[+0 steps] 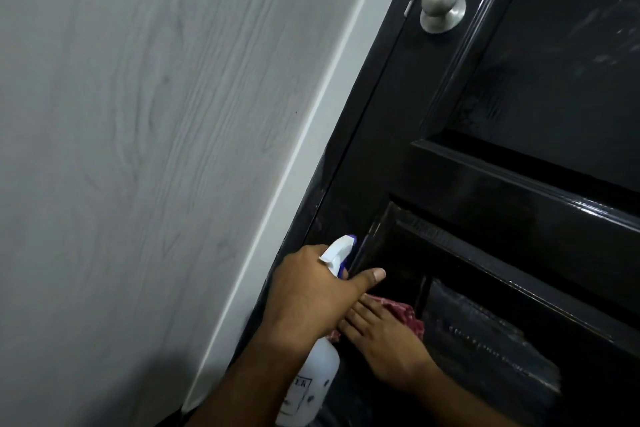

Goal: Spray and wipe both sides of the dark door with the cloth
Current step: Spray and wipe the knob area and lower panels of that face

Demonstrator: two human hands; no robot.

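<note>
Spray bottle (320, 378) gripped round the neck in my left hand (311, 291), nozzle toward the dark door (485, 184), seemingly ready to spray. My right hand (384, 340) lays straight fingers (356, 314) on the red cloth (408, 314), pressing it low against the door for wiping.

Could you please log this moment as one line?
left hand grips spray bottle | right hand presses cloth on door

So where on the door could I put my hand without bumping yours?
Bare room: the door strip between the knob and the spray bottle, and the upper panel right of the knob. Crowded: the lower panel corner, where the left hand grips the bottle and the right hand presses the cloth.
</note>
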